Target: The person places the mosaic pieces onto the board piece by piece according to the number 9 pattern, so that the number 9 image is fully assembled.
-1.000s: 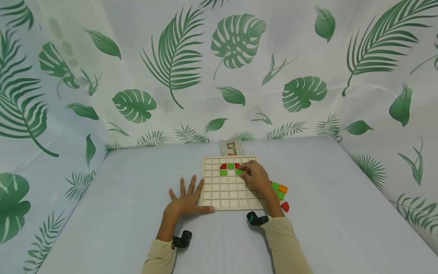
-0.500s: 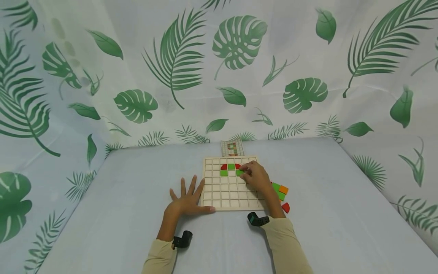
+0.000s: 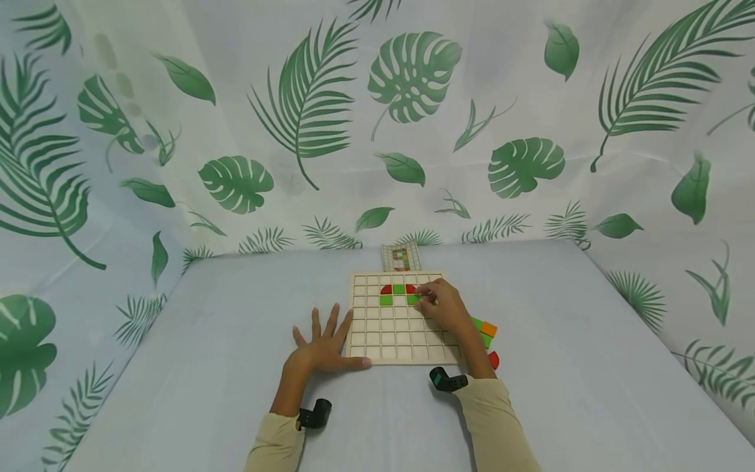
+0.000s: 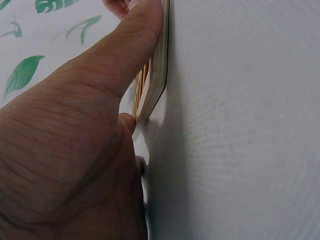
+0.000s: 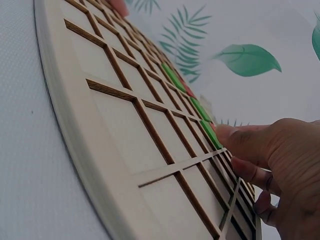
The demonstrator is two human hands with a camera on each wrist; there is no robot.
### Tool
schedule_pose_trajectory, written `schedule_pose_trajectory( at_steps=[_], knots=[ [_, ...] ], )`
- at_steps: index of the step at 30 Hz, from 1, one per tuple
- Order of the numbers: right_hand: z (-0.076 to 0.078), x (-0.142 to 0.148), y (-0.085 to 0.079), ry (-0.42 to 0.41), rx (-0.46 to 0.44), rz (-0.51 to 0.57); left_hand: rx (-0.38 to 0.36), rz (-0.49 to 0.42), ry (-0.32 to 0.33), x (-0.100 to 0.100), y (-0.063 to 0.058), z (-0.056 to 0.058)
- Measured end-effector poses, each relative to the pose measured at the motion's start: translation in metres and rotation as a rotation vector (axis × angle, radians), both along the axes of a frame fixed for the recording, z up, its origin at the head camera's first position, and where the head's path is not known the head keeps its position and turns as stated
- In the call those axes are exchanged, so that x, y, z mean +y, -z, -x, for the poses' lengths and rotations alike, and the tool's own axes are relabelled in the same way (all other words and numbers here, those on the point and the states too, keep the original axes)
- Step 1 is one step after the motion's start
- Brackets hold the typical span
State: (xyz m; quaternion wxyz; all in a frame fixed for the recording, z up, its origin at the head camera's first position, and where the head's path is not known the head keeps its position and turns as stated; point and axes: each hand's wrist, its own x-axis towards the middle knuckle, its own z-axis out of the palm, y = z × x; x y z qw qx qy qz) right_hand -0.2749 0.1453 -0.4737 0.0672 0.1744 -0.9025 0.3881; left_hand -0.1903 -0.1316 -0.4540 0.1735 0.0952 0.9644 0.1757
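Tiles (image 3: 489, 330) beside board (image 3: 389, 340), head view only; left hand (image 3: 318, 354) wide; right hand (image 3: 445, 308), hold unclear

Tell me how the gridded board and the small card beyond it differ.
Size: the board is much larger than the card. Surface: the board holds red and green tiles; the card bears a coloured pattern. Contact: the left hand touches the board; the card is untouched. Both show a grid of squares.

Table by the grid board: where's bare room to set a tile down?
Free: the table left of the left hand, between the sleeves, and right of the loose tiles. Crowded: right side of the grid board, with right hand and tiles; far edge, at the pattern card.
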Motion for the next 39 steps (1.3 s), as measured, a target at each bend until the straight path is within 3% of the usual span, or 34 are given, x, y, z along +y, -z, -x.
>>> schedule_pose_trajectory(
  at_steps=[11,25,39],
  knots=[
    [-0.001,0.012,-0.002,-0.027,0.071,-0.077,0.016,0.007,0.002,0.000,0.000,-0.001],
    [-0.011,0.038,-0.022,-0.001,-0.070,-0.099,0.011,0.008,-0.002,0.000,0.000,-0.001],
    [-0.014,0.064,-0.013,0.037,-0.112,-0.122,0.011,-0.011,0.000,0.001,0.001,-0.001]
  ],
)
